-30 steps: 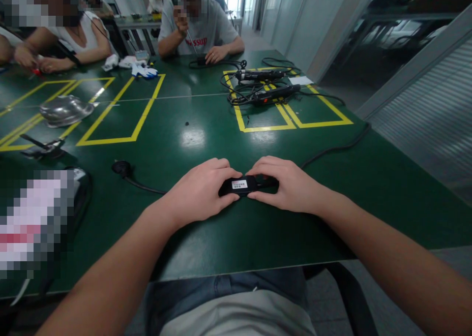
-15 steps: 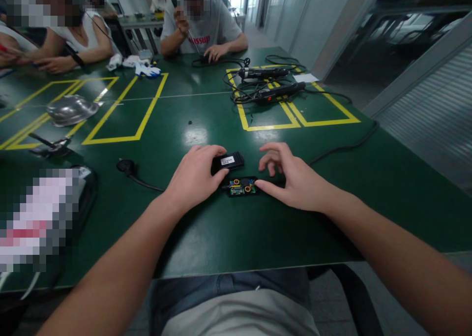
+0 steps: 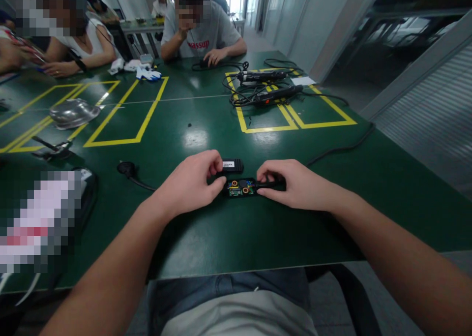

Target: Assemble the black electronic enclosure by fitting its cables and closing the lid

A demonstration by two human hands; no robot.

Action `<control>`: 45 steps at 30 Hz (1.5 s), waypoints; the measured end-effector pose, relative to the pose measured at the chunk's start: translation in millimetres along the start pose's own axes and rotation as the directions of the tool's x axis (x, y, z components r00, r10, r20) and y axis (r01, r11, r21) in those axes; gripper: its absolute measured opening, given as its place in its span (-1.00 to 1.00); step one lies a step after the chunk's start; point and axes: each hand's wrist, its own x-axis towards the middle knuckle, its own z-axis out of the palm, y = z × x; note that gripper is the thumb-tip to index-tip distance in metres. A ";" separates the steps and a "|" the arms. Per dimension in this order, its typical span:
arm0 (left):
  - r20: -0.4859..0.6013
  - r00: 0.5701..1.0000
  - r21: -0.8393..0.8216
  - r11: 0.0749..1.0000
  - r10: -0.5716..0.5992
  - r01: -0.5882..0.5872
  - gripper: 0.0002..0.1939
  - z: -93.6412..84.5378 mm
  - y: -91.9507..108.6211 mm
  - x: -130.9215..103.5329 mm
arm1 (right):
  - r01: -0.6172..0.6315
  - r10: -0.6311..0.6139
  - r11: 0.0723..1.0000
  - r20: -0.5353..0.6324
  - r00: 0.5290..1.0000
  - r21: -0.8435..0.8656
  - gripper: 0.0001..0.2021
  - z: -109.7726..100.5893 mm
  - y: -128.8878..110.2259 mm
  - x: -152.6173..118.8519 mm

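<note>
An open black power adapter lies on the green table with its circuit board and copper coils facing up. At its left end is my left hand, fingers curled, thumb tip against the housing corner; the grip is partly hidden. My right hand closes around the right end, where a black cord leaves the housing between thumb and fingers. Just behind sits the adapter's black cover with a white label, close to my left fingertips. A power plug with its cord lies to the left.
Corded black electric screwdrivers lie at the back right on yellow tape outlines. A metal bowl-like part, a dark clamp-like tool and a blurred-out pouch-like item are on the left. A co-worker sits opposite.
My left fingers have come off the black cover, which now rests behind the adapter. My right hand has closed from spread fingers onto the adapter's right end and cord.
</note>
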 end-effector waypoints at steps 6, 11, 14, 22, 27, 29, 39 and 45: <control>0.256 0.967 0.015 1.000 0.002 -0.006 -0.80 -1.8 4.9 -6.5 | -0.051 0.050 0.998 0.043 0.998 0.037 -0.88 0.5 -4.2 -0.4; 0.278 0.959 -0.087 0.996 0.056 -0.033 -0.83 -0.4 2.7 -7.4 | -0.051 0.050 0.998 0.035 0.998 0.038 -0.87 2.4 -5.3 -1.5; 0.266 0.961 -0.128 0.991 0.073 -0.040 -0.85 -1.7 1.9 -6.9 | -0.035 0.034 0.998 0.019 0.999 0.052 -0.85 1.6 -6.4 -2.3; 0.238 0.967 -0.237 0.971 0.089 -0.031 -0.95 -8.7 -0.4 -8.4 | -0.071 0.063 0.986 0.054 0.997 0.154 -0.92 -10.5 -5.0 -4.8; 0.276 0.959 -0.199 0.980 0.062 -0.007 -0.94 -8.4 -2.5 -6.9 | -0.038 0.031 0.991 0.055 0.998 0.130 -0.90 -9.7 0.8 -4.3; 0.266 0.962 -0.185 0.983 0.060 -0.010 -0.92 -8.1 -2.4 -5.5 | -0.016 0.010 0.992 0.046 0.999 0.122 -0.89 -8.7 2.1 -4.0; 0.211 0.972 -0.089 0.992 0.102 -0.084 -0.90 -7.3 -7.1 -5.3 | -0.035 0.028 0.994 0.065 0.998 0.107 -0.85 -6.3 5.0 -1.0; -0.039 0.968 0.126 0.962 0.248 -0.241 -0.84 5.5 -5.2 0.6 | 0.006 -0.006 1.000 -0.012 1.000 0.011 -0.89 -2.4 4.0 0.3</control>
